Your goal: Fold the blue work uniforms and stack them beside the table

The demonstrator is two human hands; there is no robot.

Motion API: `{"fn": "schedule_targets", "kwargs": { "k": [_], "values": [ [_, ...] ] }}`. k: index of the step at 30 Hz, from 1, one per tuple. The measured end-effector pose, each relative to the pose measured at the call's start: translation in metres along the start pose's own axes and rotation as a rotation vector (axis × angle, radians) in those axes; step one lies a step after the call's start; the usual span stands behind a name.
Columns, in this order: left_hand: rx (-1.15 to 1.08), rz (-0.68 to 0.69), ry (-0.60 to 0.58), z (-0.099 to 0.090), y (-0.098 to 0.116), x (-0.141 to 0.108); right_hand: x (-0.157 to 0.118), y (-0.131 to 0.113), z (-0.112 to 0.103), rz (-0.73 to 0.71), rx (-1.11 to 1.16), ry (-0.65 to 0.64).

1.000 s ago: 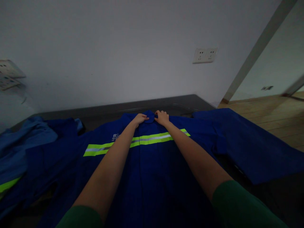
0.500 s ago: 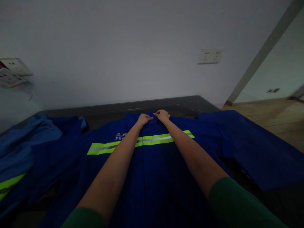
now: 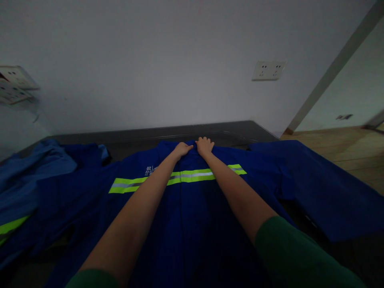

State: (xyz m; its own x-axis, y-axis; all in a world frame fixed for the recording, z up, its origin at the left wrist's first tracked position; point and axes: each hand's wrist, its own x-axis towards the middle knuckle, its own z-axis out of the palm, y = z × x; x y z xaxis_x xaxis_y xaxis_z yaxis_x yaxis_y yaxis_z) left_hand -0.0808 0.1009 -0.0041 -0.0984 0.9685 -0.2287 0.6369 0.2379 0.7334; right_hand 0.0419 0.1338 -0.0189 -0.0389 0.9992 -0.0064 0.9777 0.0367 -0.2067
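A dark blue work jacket [image 3: 195, 204] lies spread out front up, with a yellow-green and silver reflective band [image 3: 192, 175] across its chest and a white printed logo [image 3: 148, 170]. My left hand [image 3: 182, 149] is closed at the left side of the collar, thumb and fingers pinching the cloth. Just beside it, my right hand [image 3: 205, 147] holds the right side of the collar, its fingers bent over the far edge and its fingertips partly hidden. Between the two hands lies the neck opening of the jacket.
Blue garments [image 3: 51, 160] lie heaped at the left, one with a reflective band. Flat dark blue cloth [image 3: 330, 192] lies at the right. Behind the dark table edge [image 3: 135, 134] rises a wall with a socket plate [image 3: 269, 71]; more sockets [image 3: 18, 78] are at the left.
Both hands stay at the collar. The fingers of my right hand have moved from a pinch to lie bent over the collar's edge. The view has shifted slightly.
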Motion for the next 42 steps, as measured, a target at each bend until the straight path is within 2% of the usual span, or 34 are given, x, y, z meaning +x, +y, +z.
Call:
{"fn": "schedule_targets", "kwargs": {
  "k": [4,8,11,13,15,19,22,25,28,31,35,37,39,42],
  "values": [
    [0.085,0.033,0.027,-0.004,-0.002,-0.01,-0.002,-0.001,0.001,0.016,0.009,0.064],
    [0.17,0.042,0.089,-0.001,-0.005,-0.019,-0.008,0.0,-0.009,0.06,0.087,0.095],
    [0.196,0.019,0.089,0.0,-0.006,-0.019,-0.017,0.0,-0.015,-0.096,0.101,0.149],
    [0.205,0.008,0.081,0.0,-0.007,-0.017,-0.024,0.0,-0.014,-0.256,0.063,0.101],
    [0.218,0.001,0.072,0.0,-0.006,-0.015,-0.029,-0.001,-0.008,-0.352,0.03,-0.002],
    [0.247,0.0,0.06,0.001,-0.003,-0.016,-0.03,0.0,0.001,-0.354,0.011,-0.117],
    [0.288,0.02,0.071,0.002,0.004,-0.028,-0.026,0.001,0.003,-0.318,0.017,-0.19],
    [0.412,0.164,0.163,0.001,0.01,-0.051,-0.024,0.002,0.003,-0.298,0.021,-0.229],
    [0.549,0.349,0.27,0.001,0.004,-0.078,-0.025,0.003,0.004,-0.288,0.019,-0.243],
    [0.583,0.327,0.227,0.004,-0.012,-0.096,-0.026,0.002,0.006,-0.288,0.019,-0.223],
    [0.52,0.243,0.107,0.009,-0.027,-0.1,-0.03,0.001,0.002,-0.302,0.041,-0.139],
    [0.443,0.256,0.158,0.007,-0.027,-0.098,-0.036,-0.002,-0.004,-0.316,0.069,-0.031],
    [0.335,0.288,0.277,-0.001,-0.028,-0.099,-0.047,-0.007,-0.014,-0.342,0.118,0.075],
    [0.24,0.321,0.441,-0.03,-0.039,-0.108,-0.077,-0.019,-0.03,-0.449,0.182,0.112]
  ]
}}
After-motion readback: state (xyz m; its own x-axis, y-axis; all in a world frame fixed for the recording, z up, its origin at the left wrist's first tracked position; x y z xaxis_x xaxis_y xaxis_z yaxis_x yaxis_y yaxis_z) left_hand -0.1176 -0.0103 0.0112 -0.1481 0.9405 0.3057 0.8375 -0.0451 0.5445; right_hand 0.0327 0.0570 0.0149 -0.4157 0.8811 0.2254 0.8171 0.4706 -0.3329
